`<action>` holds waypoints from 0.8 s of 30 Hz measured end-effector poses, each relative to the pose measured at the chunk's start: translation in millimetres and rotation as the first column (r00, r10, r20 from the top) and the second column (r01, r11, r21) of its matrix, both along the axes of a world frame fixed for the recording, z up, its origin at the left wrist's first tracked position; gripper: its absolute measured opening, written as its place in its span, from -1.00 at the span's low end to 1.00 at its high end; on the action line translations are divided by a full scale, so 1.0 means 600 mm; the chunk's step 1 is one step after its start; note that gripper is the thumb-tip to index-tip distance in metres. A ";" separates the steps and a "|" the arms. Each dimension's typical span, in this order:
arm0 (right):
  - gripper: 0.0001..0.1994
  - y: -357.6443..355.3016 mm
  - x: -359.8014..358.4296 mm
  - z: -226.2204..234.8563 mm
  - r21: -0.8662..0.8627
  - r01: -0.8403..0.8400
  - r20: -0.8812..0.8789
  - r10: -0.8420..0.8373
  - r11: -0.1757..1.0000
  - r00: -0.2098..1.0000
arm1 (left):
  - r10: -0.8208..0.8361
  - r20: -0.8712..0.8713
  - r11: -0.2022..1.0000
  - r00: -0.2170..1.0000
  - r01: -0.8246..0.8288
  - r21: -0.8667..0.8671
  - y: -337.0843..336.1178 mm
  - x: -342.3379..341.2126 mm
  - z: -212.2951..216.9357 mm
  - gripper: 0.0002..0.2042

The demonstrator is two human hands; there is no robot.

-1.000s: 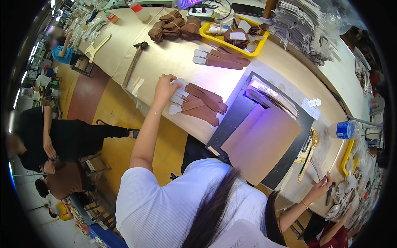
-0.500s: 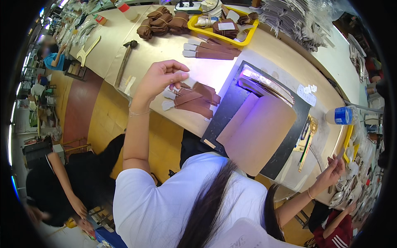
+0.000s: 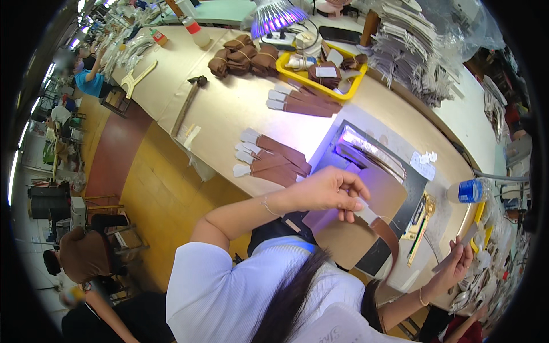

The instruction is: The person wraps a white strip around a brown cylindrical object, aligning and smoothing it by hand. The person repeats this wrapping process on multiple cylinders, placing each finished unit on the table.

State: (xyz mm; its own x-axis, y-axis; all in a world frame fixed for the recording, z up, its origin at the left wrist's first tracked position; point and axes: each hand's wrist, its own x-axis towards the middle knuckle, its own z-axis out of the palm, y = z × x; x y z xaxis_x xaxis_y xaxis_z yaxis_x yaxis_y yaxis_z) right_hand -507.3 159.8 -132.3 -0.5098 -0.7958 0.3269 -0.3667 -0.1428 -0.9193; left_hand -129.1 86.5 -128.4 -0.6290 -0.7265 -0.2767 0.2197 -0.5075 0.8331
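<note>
My left hand [image 3: 337,194] pinches the white end of a brown strip [image 3: 389,239] between thumb and fingers. The strip curves down over the tan sheet [image 3: 334,246]. Off to the right, my right hand [image 3: 454,266] grips a thin, flat grey piece [image 3: 470,234] that sticks out past the fingers; its kind is unclear. Left of the tan sheet, overlapping brown strips [image 3: 280,163] with white ends lie on the table, and a second fanned group of strips [image 3: 306,104] lies farther back. Under the tan sheet is a black board [image 3: 374,260].
A lamp [image 3: 277,20] hangs over the far side. The yellow tray [image 3: 355,86] and rolled brown bundles [image 3: 243,57] stand at the back. A hammer [image 3: 189,106] lies at left, pens [image 3: 420,234] and a blue-labelled bottle [image 3: 469,191] at right. Other people sit nearby.
My left hand has moved right, from above the near strips to over the tan sheet, and now holds a brown strip. My right hand has shifted slightly down; more of its grey piece shows.
</note>
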 end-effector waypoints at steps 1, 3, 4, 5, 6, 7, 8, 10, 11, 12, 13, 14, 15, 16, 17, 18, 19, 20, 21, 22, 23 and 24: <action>-0.81 0.003 0.015 0.013 0.022 0.018 -0.007 -0.018 1.000 1.000 | -0.018 0.041 1.000 0.999 0.018 -0.007 0.000 -0.002 -0.016 -0.79; -0.81 0.002 0.030 0.019 0.041 -0.026 0.017 0.025 0.999 1.000 | -0.044 0.126 0.999 0.991 0.046 -0.006 0.003 -0.002 -0.032 -0.79; -0.81 0.002 0.036 0.017 0.054 -0.052 0.031 0.051 0.997 0.998 | -0.018 0.125 1.000 0.992 0.020 -0.012 0.004 0.000 -0.032 -0.79; -0.82 0.005 0.046 0.022 0.074 -0.095 0.020 0.093 0.993 0.995 | -0.005 0.107 1.000 0.994 0.006 -0.013 0.006 -0.002 -0.035 -0.78; -0.83 0.003 0.058 0.025 0.096 -0.136 0.010 0.136 0.986 0.991 | 0.008 0.090 1.000 0.996 -0.007 -0.013 0.007 -0.004 -0.038 -0.78; -0.83 0.001 0.070 0.029 0.118 -0.177 0.001 0.178 0.977 0.984 | 0.008 0.080 1.000 0.997 -0.007 -0.004 0.008 -0.006 -0.040 -0.78; -0.85 -0.001 0.078 0.032 0.171 -0.242 0.022 0.242 0.955 0.970 | 0.014 0.075 1.000 0.997 -0.014 0.003 0.009 -0.006 -0.039 -0.78; -0.87 -0.009 0.093 0.030 0.263 -0.384 0.086 0.375 0.885 0.923 | 0.034 0.070 0.999 0.997 -0.035 0.013 0.014 -0.007 -0.038 -0.78; -0.89 -0.012 0.105 0.030 0.252 -0.378 0.084 0.369 0.891 0.926 | 0.041 0.063 0.999 0.997 -0.043 0.017 0.016 -0.009 -0.037 -0.78; -0.89 -0.013 0.112 0.035 0.247 -0.400 0.103 0.387 0.883 0.916 | 0.039 0.047 0.999 0.998 -0.040 0.024 0.016 -0.010 -0.036 -0.78; -0.88 -0.013 0.117 0.042 0.241 -0.423 0.123 0.405 0.873 0.906 | 0.040 0.039 0.999 0.998 -0.041 0.018 0.015 -0.011 -0.039 -0.78; -0.88 -0.012 0.121 0.048 0.234 -0.447 0.143 0.424 0.863 0.894 | 0.043 0.032 0.999 0.999 -0.043 0.011 0.015 -0.012 -0.043 -0.78; -0.88 -0.012 0.125 0.051 0.234 -0.469 0.158 0.443 0.851 0.883 | 0.049 0.026 0.999 0.998 -0.049 0.002 0.015 -0.012 -0.046 -0.78; -0.87 -0.012 0.128 0.053 0.235 -0.491 0.173 0.461 0.839 0.870 | 0.055 0.020 0.998 0.998 -0.056 0.012 0.015 -0.011 -0.045 -0.79; -0.87 -0.011 0.131 0.055 0.234 -0.513 0.187 0.479 0.826 0.858 | 0.061 0.013 0.998 0.998 -0.061 0.023 0.015 -0.011 -0.044 -0.79; -0.87 -0.011 0.138 0.057 0.252 -0.519 0.214 0.476 0.817 0.853 | 0.067 0.007 0.997 0.998 -0.068 0.032 0.015 -0.011 -0.042 -0.79; -0.87 -0.012 0.146 0.059 0.269 -0.526 0.241 0.473 0.807 0.848 | 0.067 -0.003 0.997 0.998 -0.067 0.043 0.015 -0.011 -0.041 -0.78; -0.87 -0.013 0.152 0.061 0.286 -0.532 0.267 0.467 0.797 0.843 | 0.067 -0.014 0.996 0.998 -0.066 0.053 0.016 -0.012 -0.039 -0.78; -0.87 -0.014 0.157 0.060 0.283 -0.550 0.290 0.476 0.786 0.830 | 0.071 -0.022 0.996 0.997 -0.069 0.063 0.018 -0.011 -0.039 -0.78; -0.88 -0.016 0.162 0.060 0.281 -0.567 0.314 0.484 0.775 0.817 | 0.074 -0.019 0.996 0.997 -0.073 0.058 0.020 -0.010 -0.039 -0.77; -0.88 -0.018 0.165 0.059 0.277 -0.584 0.338 0.491 0.763 0.803 | 0.078 -0.015 0.996 0.997 -0.077 0.053 0.021 -0.009 -0.040 -0.77; -0.88 -0.019 0.167 0.059 0.279 -0.590 0.330 0.501 0.758 0.800 | 0.074 -0.016 0.996 0.997 -0.074 0.048 0.020 -0.010 -0.041 -0.77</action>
State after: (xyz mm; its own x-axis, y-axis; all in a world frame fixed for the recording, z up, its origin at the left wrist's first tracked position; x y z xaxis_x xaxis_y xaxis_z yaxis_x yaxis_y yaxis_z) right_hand -407.1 148.5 -96.8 0.0252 -0.9952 -0.0950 -0.1079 0.0917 -0.9899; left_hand -134.9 98.8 -152.8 -0.5790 -0.7575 -0.3015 0.2726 -0.5284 0.8041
